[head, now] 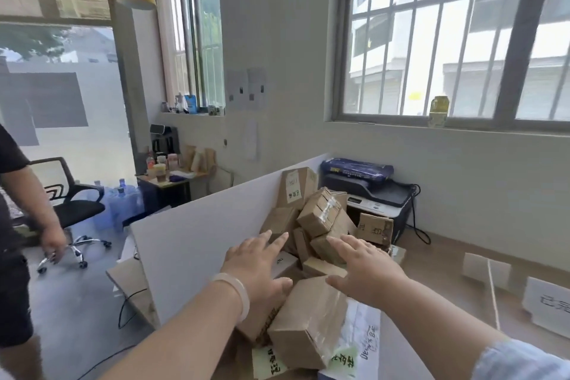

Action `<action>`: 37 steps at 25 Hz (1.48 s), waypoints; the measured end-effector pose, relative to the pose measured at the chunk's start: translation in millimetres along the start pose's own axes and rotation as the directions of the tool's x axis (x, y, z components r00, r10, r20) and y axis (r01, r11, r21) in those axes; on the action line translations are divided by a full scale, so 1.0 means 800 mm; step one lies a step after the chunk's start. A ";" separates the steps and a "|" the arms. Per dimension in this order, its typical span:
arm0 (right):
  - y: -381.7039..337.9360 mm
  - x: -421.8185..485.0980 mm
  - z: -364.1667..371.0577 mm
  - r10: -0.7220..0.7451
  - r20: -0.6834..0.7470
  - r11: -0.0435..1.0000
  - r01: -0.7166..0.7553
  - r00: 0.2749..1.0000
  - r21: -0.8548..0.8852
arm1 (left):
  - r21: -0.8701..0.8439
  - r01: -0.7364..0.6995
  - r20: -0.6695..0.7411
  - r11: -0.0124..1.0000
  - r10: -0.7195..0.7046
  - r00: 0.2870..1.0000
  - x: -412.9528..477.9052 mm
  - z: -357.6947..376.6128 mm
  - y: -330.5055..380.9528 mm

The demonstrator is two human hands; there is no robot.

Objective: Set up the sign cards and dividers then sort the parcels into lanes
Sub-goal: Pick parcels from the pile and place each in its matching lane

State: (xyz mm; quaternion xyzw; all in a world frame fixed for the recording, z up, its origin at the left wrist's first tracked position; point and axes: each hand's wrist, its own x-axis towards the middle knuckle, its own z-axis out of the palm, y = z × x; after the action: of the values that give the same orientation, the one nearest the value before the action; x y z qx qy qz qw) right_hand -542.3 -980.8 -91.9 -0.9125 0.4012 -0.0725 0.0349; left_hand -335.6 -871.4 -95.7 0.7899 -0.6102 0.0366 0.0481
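Observation:
A heap of brown cardboard parcels (pixel 320 219) lies against a tall white divider board (pixel 197 244) on the table. My left hand (pixel 259 265) and my right hand (pixel 364 271) both reach forward over the heap with fingers straight and spread, holding nothing. A taped parcel (pixel 308 321) lies just below and between my hands. Green sign cards with handwriting (pixel 268 364) lie at the near edge of the heap. A white sign card (pixel 549 305) stands at the right, beside a thin stick divider (pixel 493 293).
A printer (pixel 379 197) with a dark blue packet on top sits behind the parcels. Another person (pixel 18 225) stands at the left near a black office chair (pixel 71 203). Water bottles stand on the floor, and a small cluttered desk (pixel 172 176) is at the back.

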 end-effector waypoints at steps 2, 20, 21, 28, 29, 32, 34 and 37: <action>0.008 0.042 0.006 0.037 -0.024 0.999 -0.036 0.999 0.029 | -0.007 -0.018 -0.002 1.000 0.018 1.000 0.044 0.014 -0.019; 0.064 0.339 0.085 0.415 0.078 0.884 -0.422 0.907 0.201 | -0.252 -0.200 0.104 0.947 0.232 0.967 0.420 0.108 -0.089; 0.069 0.356 0.092 0.438 0.079 0.873 -0.445 0.895 0.199 | -0.276 -0.212 0.107 0.938 0.249 0.963 0.442 0.114 -0.089; 0.097 0.444 0.136 0.555 0.067 0.776 -0.545 0.829 0.318 | -0.422 -0.211 0.164 0.882 0.303 0.939 0.542 0.157 -0.069; 0.100 0.450 0.141 0.562 0.062 0.770 -0.549 0.825 0.325 | -0.443 -0.209 0.176 0.872 0.313 0.933 0.550 0.163 -0.065; 0.106 0.461 0.155 0.566 0.077 0.759 -0.555 0.821 0.340 | -0.459 -0.214 0.194 0.863 0.332 0.923 0.560 0.177 -0.055; 0.105 0.463 0.164 0.567 0.088 0.758 -0.561 0.819 0.333 | -0.488 -0.190 0.208 0.852 0.324 0.923 0.561 0.184 -0.053; 0.102 0.462 0.170 0.572 0.081 0.742 -0.557 0.816 0.372 | -0.588 -0.144 0.212 0.796 0.323 0.922 0.560 0.191 -0.053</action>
State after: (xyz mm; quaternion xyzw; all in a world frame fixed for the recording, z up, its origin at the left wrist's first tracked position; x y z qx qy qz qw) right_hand -333.0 -1307.9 -197.7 -0.7220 0.6370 -0.1522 0.2231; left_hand -181.9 -1309.6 -196.2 0.6540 -0.6874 -0.2597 0.1797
